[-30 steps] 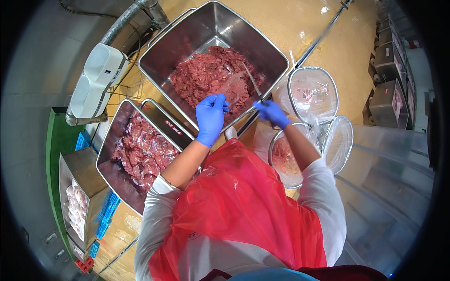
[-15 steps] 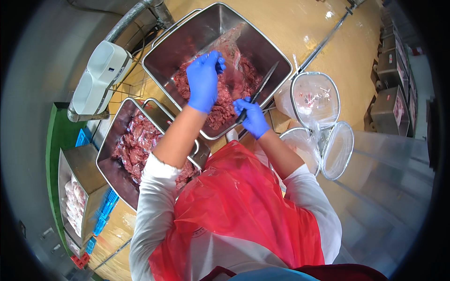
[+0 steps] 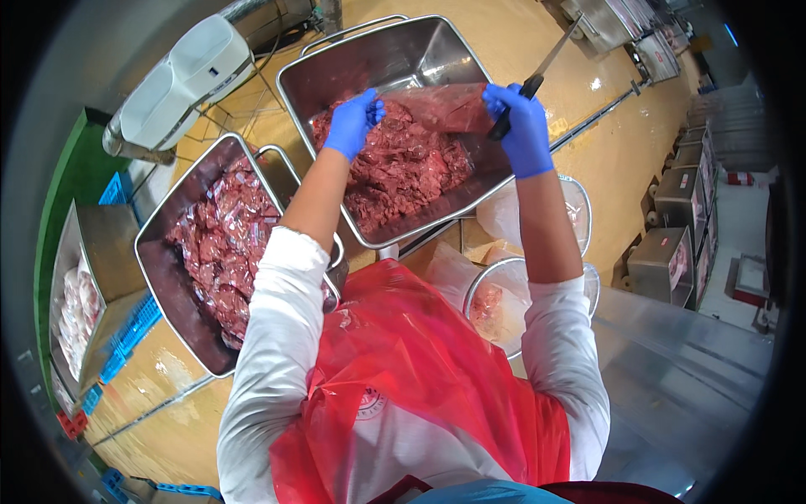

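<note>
Both of my hands wear blue gloves and are over a deep steel tub [image 3: 334,186] of dark red minced or chopped meat [image 3: 407,172]. A clear plastic bag [image 3: 441,107], smeared red inside, is stretched between them. My left hand [image 3: 354,124] is closed on the bag's left end. In my right hand [image 3: 519,126], at the tub's right side, is the black handle of a knife, and the fingers also pinch the bag's right end. The long knife blade [image 3: 559,48] points up and to the right, away from the bag.
At left stands a second steel tub [image 3: 155,252] with meat in clear plastic bags [image 3: 227,239]. White double bins [image 3: 186,80] hang at the upper left. Bag-lined round hoops [image 3: 472,294] stand by my right arm. Steel containers [image 3: 662,267] line the right side.
My right hand has moved up and right with the knife, whose blade now points away from the tub. The bag, earlier hanging, is now stretched sideways between both hands. The view has shifted.
</note>
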Demonstrator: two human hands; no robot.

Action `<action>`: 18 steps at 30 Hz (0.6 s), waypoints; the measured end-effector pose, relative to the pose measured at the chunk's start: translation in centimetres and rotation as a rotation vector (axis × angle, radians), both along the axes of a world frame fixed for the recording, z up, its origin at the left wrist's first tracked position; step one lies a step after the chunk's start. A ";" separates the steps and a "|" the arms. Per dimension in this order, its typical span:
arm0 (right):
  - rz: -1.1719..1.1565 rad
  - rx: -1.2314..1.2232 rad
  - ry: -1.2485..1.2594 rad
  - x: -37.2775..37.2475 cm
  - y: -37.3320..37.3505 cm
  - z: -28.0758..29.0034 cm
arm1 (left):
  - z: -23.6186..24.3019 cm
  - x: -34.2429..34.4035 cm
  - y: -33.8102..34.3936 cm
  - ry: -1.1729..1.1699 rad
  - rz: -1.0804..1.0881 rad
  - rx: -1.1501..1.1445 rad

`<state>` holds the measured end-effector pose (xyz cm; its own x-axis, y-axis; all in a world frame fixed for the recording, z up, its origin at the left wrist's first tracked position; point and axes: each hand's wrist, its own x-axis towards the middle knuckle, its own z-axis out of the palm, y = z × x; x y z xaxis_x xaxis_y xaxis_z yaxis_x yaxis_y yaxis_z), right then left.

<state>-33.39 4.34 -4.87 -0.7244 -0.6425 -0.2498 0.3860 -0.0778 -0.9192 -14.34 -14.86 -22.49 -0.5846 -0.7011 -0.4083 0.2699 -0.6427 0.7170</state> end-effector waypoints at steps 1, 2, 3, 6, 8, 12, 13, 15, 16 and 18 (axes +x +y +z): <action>0.012 0.045 0.001 -0.2 -0.7 0.4 | 0.6 2.0 0.4 -0.033 0.020 -0.043; -0.010 0.023 0.045 -0.2 -1.8 0.3 | 1.3 4.5 0.4 -0.066 0.054 -0.098; -0.027 0.000 0.093 0.0 -3.0 0.2 | 0.6 7.8 0.0 -0.105 0.055 -0.160; 0.000 0.042 0.109 -1.3 -4.6 -2.0 | -1.5 18.9 2.7 -0.242 0.152 -0.234; 0.009 0.044 0.039 -0.9 -6.6 -2.6 | -6.0 27.3 5.0 -0.305 0.216 -0.120; 0.027 0.197 0.064 0.5 -10.7 -7.1 | -24.4 48.3 14.5 -0.604 0.367 0.045; 0.003 0.205 0.047 1.0 -11.4 -8.2 | -26.2 51.3 16.8 -0.732 0.287 -0.098; -0.017 0.212 0.113 1.4 -12.0 -9.6 | -28.6 57.3 20.9 -1.023 0.140 -0.395; -0.019 0.227 0.129 2.1 -11.5 -11.4 | -28.7 58.5 21.9 -1.094 0.121 -0.424; 0.041 0.297 0.132 2.4 -9.2 -13.4 | -25.0 58.3 22.6 -1.326 -0.105 -0.476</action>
